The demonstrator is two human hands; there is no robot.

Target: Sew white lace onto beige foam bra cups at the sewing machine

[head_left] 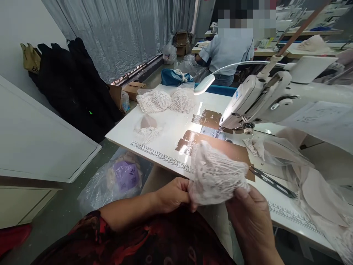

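A white lace bra cup is stretched between my two hands, just in front of the sewing table's edge. My left hand pinches its left side between thumb and fingers. At the lower right side, my right hand grips it with the thumb on top. Beyond it stands a white sewing machine, its needle area lit by a small lamp. Brown tape or card pieces lie around the needle plate. Black thread snips rest on the table to the right of the cup.
Lace cups lie at the table's far left, with a smaller beige and lace piece nearer. Sheer fabric covers the right side. A plastic bag sits on the floor at left. Another person sits at a table behind.
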